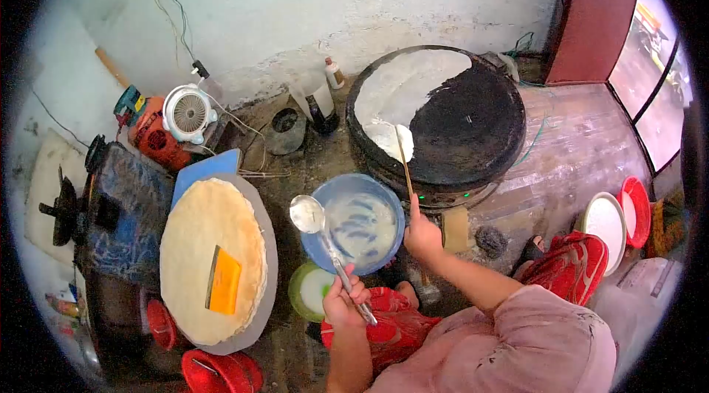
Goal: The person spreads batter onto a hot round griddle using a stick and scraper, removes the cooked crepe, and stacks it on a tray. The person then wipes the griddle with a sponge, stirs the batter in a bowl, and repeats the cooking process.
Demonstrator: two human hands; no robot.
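My left hand is closed round the handle of a metal ladle, whose bowl, with pale batter on it, is over the left rim of a blue basin. White batter smears coat the inside of that basin. With my right hand I grip the thin wooden handle of a batter spreader; its far end meets the white batter on a round black griddle. A sheet of batter covers the griddle's left and back parts, while the right and front surface shows black.
To the left lies a round stack of pale flatbreads with an orange scraper on top. A green bowl of white liquid stands beside the basin. A small fan and a bottle are near the wall. Right: a white-filled basin.
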